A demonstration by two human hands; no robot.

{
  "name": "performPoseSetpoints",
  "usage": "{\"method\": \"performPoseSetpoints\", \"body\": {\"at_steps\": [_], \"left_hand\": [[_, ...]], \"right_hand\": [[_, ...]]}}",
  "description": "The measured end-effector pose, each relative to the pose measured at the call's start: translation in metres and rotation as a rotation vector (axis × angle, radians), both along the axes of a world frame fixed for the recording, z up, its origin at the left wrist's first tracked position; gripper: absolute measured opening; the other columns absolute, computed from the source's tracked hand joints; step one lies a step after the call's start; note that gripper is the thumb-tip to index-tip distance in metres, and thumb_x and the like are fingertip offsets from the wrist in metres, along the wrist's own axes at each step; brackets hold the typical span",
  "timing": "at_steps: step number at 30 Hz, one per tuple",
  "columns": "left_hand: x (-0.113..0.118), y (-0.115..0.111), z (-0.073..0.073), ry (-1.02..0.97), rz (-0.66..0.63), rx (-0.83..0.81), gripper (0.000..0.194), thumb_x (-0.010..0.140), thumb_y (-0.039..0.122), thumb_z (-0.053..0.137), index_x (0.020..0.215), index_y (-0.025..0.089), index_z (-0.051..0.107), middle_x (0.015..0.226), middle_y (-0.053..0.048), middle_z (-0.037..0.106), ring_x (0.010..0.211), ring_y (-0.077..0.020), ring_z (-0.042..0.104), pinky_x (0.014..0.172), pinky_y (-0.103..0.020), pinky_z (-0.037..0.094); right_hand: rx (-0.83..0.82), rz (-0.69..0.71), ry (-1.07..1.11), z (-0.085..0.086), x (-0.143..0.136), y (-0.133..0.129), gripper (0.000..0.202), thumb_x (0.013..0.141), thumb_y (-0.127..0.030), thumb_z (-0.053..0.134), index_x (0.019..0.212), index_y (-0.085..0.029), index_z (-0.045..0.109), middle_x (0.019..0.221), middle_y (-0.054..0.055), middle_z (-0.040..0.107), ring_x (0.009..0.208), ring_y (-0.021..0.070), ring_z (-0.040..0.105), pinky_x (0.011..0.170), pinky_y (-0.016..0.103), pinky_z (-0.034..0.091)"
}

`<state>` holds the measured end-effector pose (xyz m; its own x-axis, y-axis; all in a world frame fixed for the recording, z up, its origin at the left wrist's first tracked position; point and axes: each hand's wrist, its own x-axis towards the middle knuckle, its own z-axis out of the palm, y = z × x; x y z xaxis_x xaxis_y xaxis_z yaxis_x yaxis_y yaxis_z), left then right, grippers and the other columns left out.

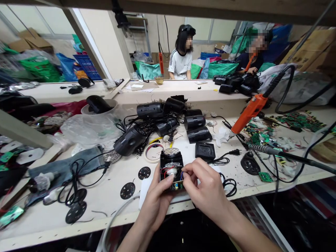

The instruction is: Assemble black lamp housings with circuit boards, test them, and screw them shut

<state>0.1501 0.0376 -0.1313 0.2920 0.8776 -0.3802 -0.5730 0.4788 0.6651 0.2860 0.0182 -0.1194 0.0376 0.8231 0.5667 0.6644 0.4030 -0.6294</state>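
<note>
Near the front edge of the bench, my left hand grips an opened black plastic housing from its left side, thumb across the lower part. Inside the housing sit a white round part with red wires, and a small green circuit board at the near end. My right hand is closed at the housing's right side, thumb and forefinger pinching a thin blue wire. Its far end is hidden by the fingers. Just behind lie a black square part and a roll of tape.
An orange electric screwdriver hangs at the right, near a soldering iron. Several black housings with cords are piled behind. Circuit boards lie at the right, black discs at the left. Two people sit across the bench.
</note>
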Motion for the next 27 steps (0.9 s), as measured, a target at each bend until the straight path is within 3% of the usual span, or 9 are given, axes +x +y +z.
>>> {"method": "performPoseSetpoints", "body": {"at_steps": [7, 14, 27], "left_hand": [[0.0, 0.0, 0.001, 0.018, -0.011, 0.012, 0.074, 0.068, 0.019, 0.076, 0.136, 0.03, 0.048, 0.11, -0.005, 0.07, 0.106, -0.0268, 0.063, 0.092, -0.04, 0.051], [0.002, 0.0, 0.001, 0.006, -0.009, 0.011, 0.064, 0.074, 0.021, 0.073, 0.133, 0.029, 0.05, 0.106, -0.005, 0.07, 0.105, -0.0274, 0.063, 0.092, -0.044, 0.05], [0.004, 0.001, 0.0, -0.002, -0.009, -0.013, 0.052, 0.075, 0.021, 0.071, 0.125, 0.026, 0.055, 0.103, -0.004, 0.07, 0.1, -0.0246, 0.064, 0.09, -0.04, 0.05]], "right_hand": [[0.006, 0.013, 0.025, -0.002, -0.006, 0.002, 0.016, 0.083, -0.006, 0.047, 0.081, -0.017, 0.059, 0.076, 0.002, 0.056, 0.064, 0.0122, 0.054, 0.057, 0.023, 0.045], [0.038, 0.007, 0.042, -0.009, -0.005, 0.004, 0.015, 0.085, -0.006, 0.047, 0.083, -0.016, 0.058, 0.076, 0.002, 0.054, 0.064, 0.0125, 0.054, 0.058, 0.024, 0.044], [0.08, 0.047, 0.0, -0.017, -0.003, 0.006, 0.016, 0.086, -0.004, 0.047, 0.087, -0.014, 0.059, 0.077, 0.004, 0.054, 0.066, 0.0135, 0.053, 0.057, 0.024, 0.043]]}}
